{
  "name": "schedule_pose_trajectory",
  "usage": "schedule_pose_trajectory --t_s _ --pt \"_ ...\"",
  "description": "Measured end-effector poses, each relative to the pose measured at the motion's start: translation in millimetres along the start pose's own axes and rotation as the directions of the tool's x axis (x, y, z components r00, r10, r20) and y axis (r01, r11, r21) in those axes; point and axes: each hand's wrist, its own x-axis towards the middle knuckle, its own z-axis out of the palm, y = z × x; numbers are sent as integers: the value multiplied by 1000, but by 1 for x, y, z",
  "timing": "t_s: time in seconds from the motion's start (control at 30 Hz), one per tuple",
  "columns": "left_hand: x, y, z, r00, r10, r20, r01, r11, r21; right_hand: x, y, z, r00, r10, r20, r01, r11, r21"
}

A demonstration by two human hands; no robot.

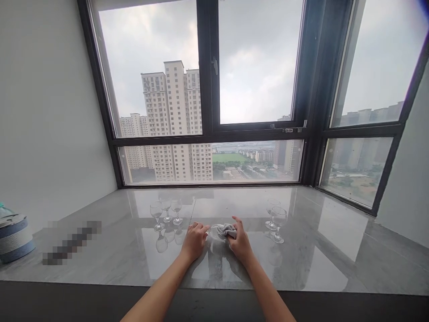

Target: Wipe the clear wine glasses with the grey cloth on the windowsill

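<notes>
My left hand [194, 240] is closed around a clear wine glass [214, 235] that lies between my hands over the glossy grey stone sill [318, 250]. My right hand [238, 241] grips a grey cloth [227, 230] and presses it into the glass. Three clear wine glasses [166, 213] stand upright to the left of my hands. Two more wine glasses [276, 221] stand to the right.
A large dark-framed window [209, 134] runs along the back of the sill, with a white wall on the left. A round blue-and-white container [13, 239] sits at the far left edge. A dark strip borders the sill's near edge.
</notes>
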Motion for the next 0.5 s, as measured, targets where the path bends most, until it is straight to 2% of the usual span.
schedule_pose_trajectory --t_s 0.1,0.27,0.33,0.4,0.5 --pt "0 -1 2 1000 -6 -11 6 1000 1 -1 -7 -1 1000 4 13 -5 998 70" --pt "0 -4 4 1000 -3 -24 3 1000 -10 -1 -15 -7 987 121 106 -150 930 335" --pt "0 -4 4 1000 8 -22 -9 1000 -14 0 -14 -7 982 157 109 -187 909 373" --pt "1 -4 4 1000 23 -22 -23 1000 -13 1 -11 -6 982 170 77 -186 916 356" --pt "1 -4 6 999 39 -25 -39 999 -9 3 -1 -2 982 161 -102 -133 962 239"
